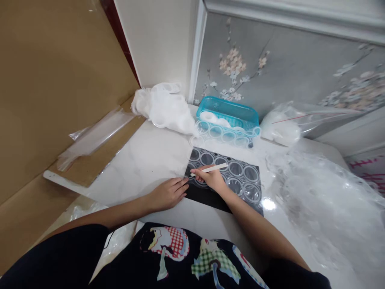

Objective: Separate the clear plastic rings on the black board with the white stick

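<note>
Evidently, a white stick is gripped over a ring-patterned sheet

Here the black board (207,196) lies on the pale tabletop (156,150), and it serves as the centre of the dial, with 12 o'clock pointing away from the wearer. On it rests a clear sheet of rings (235,169), set out in rows. The right hand (212,177) comes in from 5 o'clock, thumb and fingers closed around a slim white stick (217,167) in a pen-like grip; its lower end is down at the board's 9 o'clock side, though whether it touches the sheet cannot be told. The left hand (171,194) lies palm down at 9 o'clock, fingers extended and close together, fingertips at the board's edge.

At 12 o'clock stands a teal basket (230,102) with white rings (209,117) inside and another clear ring strip (217,138) at its front. A white bundle (168,110) sits near 11 o'clock, and a clear zip bag (284,125) with white contents between 1 and 2. A heap of clear plastic (333,200) spreads at 3 o'clock. Toward 10, a packet in clear film (98,136) lies on brown cardboard (110,156).
</note>
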`<state>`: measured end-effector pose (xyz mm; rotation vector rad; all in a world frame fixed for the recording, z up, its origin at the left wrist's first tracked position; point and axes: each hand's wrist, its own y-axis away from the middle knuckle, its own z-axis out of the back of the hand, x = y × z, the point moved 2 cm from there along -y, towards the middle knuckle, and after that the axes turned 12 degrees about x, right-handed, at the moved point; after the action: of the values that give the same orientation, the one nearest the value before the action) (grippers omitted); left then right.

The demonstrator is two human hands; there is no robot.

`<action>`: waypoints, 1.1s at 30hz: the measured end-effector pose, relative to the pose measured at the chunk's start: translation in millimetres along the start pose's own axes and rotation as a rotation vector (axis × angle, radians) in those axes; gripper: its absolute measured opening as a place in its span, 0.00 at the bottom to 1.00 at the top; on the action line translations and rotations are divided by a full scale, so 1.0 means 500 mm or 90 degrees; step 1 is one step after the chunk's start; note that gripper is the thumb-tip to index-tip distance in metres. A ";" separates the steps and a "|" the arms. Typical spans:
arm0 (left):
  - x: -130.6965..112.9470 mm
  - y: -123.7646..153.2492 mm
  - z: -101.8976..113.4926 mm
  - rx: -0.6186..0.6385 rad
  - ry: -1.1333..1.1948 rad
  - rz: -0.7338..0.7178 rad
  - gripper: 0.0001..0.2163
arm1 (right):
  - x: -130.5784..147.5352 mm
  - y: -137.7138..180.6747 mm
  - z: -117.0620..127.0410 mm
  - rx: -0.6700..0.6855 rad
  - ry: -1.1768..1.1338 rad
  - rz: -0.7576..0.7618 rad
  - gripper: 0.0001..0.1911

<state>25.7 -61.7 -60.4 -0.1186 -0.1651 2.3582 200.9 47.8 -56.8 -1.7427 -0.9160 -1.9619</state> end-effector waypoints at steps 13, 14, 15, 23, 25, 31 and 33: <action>-0.002 -0.004 0.001 -0.002 -0.007 0.002 0.13 | -0.008 0.006 0.024 0.087 0.100 0.046 0.17; -0.002 -0.004 0.001 -0.002 -0.005 0.000 0.13 | -0.009 0.007 0.026 0.091 0.109 0.054 0.17; -0.002 -0.004 0.001 -0.002 -0.003 -0.001 0.13 | -0.010 0.008 0.027 0.093 0.114 0.060 0.18; -0.003 -0.003 0.002 -0.007 0.005 0.013 0.13 | -0.014 0.006 0.027 0.093 0.128 0.089 0.16; -0.003 -0.004 0.003 -0.010 0.009 0.014 0.13 | -0.013 0.007 0.028 0.093 0.129 0.092 0.16; -0.006 -0.008 0.007 -0.007 0.042 0.016 0.13 | -0.003 0.015 0.031 0.096 0.235 0.152 0.13; -0.006 -0.009 0.007 0.001 0.057 0.022 0.13 | 0.003 0.021 0.027 0.075 0.327 0.218 0.11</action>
<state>30.5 -60.7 -56.2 -0.2281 -0.1189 2.3820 217.8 49.5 -52.6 -1.1484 -0.5013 -1.9353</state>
